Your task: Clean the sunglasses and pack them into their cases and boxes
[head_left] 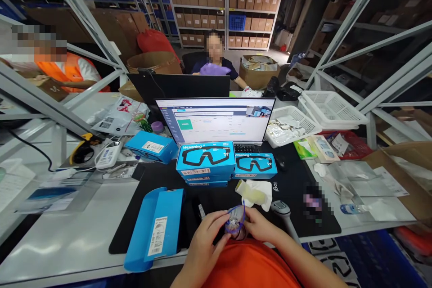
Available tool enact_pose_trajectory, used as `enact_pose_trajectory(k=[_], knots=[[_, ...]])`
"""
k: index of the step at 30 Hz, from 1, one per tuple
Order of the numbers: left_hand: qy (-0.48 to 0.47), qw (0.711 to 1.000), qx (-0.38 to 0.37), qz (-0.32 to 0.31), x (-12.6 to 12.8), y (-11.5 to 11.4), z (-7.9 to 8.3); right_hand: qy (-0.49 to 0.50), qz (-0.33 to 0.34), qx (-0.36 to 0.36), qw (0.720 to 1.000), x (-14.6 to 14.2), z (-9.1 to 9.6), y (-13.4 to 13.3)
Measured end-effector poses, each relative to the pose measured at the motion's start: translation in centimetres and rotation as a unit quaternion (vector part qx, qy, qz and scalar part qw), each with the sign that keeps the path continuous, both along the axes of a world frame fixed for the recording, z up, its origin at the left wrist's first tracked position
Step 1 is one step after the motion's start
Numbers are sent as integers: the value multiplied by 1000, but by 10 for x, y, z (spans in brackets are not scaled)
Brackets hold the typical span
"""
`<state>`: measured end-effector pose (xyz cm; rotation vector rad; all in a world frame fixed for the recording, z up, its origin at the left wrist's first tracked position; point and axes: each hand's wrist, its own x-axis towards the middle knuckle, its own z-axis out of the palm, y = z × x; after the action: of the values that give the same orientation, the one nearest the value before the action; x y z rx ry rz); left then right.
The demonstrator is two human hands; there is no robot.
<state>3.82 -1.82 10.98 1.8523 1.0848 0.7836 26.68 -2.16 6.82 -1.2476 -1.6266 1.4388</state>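
Left of the scanner [281, 209], the grey drawstring pouch [233, 223] sits between the left hand [209, 236] and the nearer-to-scanner right hand [259, 224], both grips closed on it, gathered mouth upward, long axis too foreshortened to tell.

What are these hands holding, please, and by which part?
A small grey drawstring pouch with blue cord, held near its gathered mouth by the left hand and the right hand.
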Motion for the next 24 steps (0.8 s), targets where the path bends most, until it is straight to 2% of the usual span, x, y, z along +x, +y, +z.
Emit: enact_pose_trajectory(k=[2, 5, 9, 15, 19, 22, 24], knots=[[1, 999, 36, 23, 0, -1, 3, -6, 6, 23, 1000, -5, 8, 2], [-9, 997, 58, 57, 1, -2, 3, -76, -32, 109, 991, -10, 25, -1], [-20, 997, 64, 42, 4, -6, -1, -100, -66, 211, 970, -14, 43, -12], [-27, 997, 67, 37, 10, -9, -17, -155, -16, 263, 952, -13, 64, -22], [-58, 992, 6, 113, 13, -8, -28, -154, -20, 272, 950, -18, 71, -28], [-101, 984, -52, 137, 16, -6, -30, -119, 37, 337, 933, -34, 73, -31], [-87, 990, -56, 99, 19, -4, -30, -115, 97, 385, 910, -46, 74, -33]])
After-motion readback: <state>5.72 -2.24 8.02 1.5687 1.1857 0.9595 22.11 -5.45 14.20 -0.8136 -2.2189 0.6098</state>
